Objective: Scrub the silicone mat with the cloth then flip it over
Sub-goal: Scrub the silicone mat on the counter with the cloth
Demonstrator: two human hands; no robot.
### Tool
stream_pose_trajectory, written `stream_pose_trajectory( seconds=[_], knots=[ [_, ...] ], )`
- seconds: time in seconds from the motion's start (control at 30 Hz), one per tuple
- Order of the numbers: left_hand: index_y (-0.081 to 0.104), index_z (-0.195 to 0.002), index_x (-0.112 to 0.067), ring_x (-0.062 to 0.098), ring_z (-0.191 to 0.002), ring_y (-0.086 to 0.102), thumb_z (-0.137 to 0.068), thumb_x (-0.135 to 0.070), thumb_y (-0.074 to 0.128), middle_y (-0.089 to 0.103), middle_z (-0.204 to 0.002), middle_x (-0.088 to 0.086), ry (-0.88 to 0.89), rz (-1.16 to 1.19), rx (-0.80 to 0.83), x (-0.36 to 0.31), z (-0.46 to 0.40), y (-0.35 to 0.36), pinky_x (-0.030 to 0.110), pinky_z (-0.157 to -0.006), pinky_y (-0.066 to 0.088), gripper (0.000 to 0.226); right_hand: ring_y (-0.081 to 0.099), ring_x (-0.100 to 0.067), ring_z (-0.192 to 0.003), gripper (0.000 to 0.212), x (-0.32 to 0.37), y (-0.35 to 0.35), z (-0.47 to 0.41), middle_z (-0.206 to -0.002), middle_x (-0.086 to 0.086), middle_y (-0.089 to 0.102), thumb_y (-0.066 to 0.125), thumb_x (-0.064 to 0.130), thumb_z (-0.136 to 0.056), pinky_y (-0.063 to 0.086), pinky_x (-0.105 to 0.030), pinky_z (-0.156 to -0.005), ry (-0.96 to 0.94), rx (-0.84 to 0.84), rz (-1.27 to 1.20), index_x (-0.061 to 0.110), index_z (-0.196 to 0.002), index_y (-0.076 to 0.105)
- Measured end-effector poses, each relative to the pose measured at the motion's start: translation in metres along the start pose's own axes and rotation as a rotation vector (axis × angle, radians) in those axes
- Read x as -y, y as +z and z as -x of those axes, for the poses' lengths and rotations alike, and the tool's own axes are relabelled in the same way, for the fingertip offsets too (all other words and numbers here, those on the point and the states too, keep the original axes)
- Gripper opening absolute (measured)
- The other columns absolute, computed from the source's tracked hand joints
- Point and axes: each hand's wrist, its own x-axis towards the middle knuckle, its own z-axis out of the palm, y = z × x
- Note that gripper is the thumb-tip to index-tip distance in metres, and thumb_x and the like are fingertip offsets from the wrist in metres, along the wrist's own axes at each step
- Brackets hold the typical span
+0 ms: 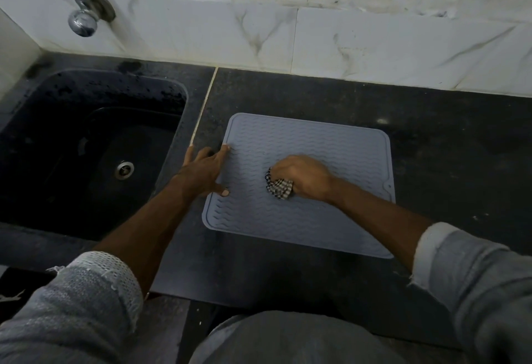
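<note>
Silicone mat (pixel 305 179) lies flat on the dark countertop (pixel 431 133), grey-blue w/ wavy ridges facing up, just right of the sink (pixel 86 147) w/ a strip of counter between them. Right hand (pixel 305 176) sits on the mat near its middle, fingers curled tight round a bunched checked cloth (pixel 278 186). Cloth pokes out on the left side of the fist and presses onto the mat surface. Right hand looks a bit blurred. Left hand (pixel 205 170) is over the mat's left edge, fingers straight and spread, holding nothing: index fingertip touches the mat rim at the far side, thumb tip touches it nearer the person, palm mostly over the counter beside the mat. Both forearms bare, grey sleeves rolled up.

Sink is dark, metal drain (pixel 124 170) at the bottom. Chrome tap (pixel 77 3) comes off the wall at top left. Marble-look tiles (pixel 345 47) run along the back wall behind the counter. Small hole shows in the mat's right rim.
</note>
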Motion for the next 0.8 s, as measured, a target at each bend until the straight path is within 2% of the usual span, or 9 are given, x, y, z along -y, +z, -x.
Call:
stream_pose_trajectory(
  seconds=[0.17,0.33,0.47,0.53,0.6,0.7,0.8],
  knots=[
    [-0.009,-0.153,-0.021,0.029,-0.147,0.005,-0.072,-0.051,0.076,0.017,-0.158,0.015,-0.006,-0.008,-0.007,0.002,-0.001,0.002,0.057,-0.113,-0.01,0.121,0.059,-0.03,-0.109,0.034,-0.027,-0.004,0.051,-0.117,-0.013,0.066,0.07,0.009,-0.079,0.045,-0.045,-0.096,0.053,-0.072,0.001,0.01,-0.112,0.066],
    [-0.007,-0.153,-0.023,0.029,-0.147,0.005,-0.072,-0.048,0.076,0.017,-0.158,0.012,-0.004,-0.011,-0.019,0.0,0.0,0.002,0.057,-0.113,-0.01,0.118,0.059,-0.03,-0.107,0.036,-0.034,-0.009,0.068,-0.114,-0.012,0.066,0.073,0.006,-0.074,0.045,-0.044,-0.095,0.084,-0.064,0.034,0.009,-0.11,0.067],
    [0.006,-0.153,-0.027,0.027,-0.147,0.006,-0.08,-0.035,0.073,0.013,-0.16,0.001,0.029,-0.017,-0.027,-0.012,0.003,0.003,0.061,-0.113,-0.007,0.1,0.058,-0.028,-0.11,0.037,-0.033,-0.008,0.07,-0.116,-0.011,0.065,0.071,0.005,-0.075,0.043,-0.043,-0.096,0.109,-0.053,0.032,0.011,-0.111,0.066],
    [0.017,-0.152,-0.027,0.025,-0.147,0.009,-0.085,-0.026,0.069,0.015,-0.159,0.0,0.046,-0.015,-0.079,-0.024,0.004,0.006,0.062,-0.114,-0.004,0.084,0.056,-0.026,-0.112,0.035,-0.034,-0.007,0.07,-0.118,-0.009,0.064,0.068,0.007,-0.078,0.042,-0.042,-0.098,0.129,-0.048,0.025,0.012,-0.113,0.065],
    [0.024,-0.15,-0.028,0.024,-0.147,0.011,-0.086,-0.027,0.067,0.016,-0.159,0.0,0.056,0.008,-0.146,-0.043,0.003,0.008,0.061,-0.114,-0.004,0.077,0.057,-0.026,-0.109,0.032,-0.031,-0.009,0.067,-0.116,-0.008,0.065,0.068,0.01,-0.08,0.043,-0.041,-0.096,0.139,-0.03,0.014,0.012,-0.111,0.067],
    [0.02,-0.151,-0.03,0.023,-0.147,0.007,-0.081,-0.04,0.071,0.012,-0.16,-0.001,0.123,0.075,-0.127,-0.081,-0.002,0.011,0.056,-0.116,-0.003,0.087,0.059,-0.024,-0.106,0.028,-0.026,-0.017,0.059,-0.112,-0.006,0.067,0.068,0.01,-0.08,0.046,-0.04,-0.092,0.155,0.0,-0.016,0.014,-0.107,0.069],
    [0.014,-0.152,-0.03,0.026,-0.147,0.005,-0.075,-0.043,0.076,0.008,-0.16,0.0,0.156,0.083,-0.061,-0.109,-0.006,0.014,0.055,-0.118,0.003,0.1,0.059,-0.025,-0.106,0.028,-0.017,-0.021,0.052,-0.112,-0.006,0.068,0.064,0.009,-0.081,0.047,-0.042,-0.09,0.16,-0.022,0.001,0.015,-0.108,0.069]
  ],
)
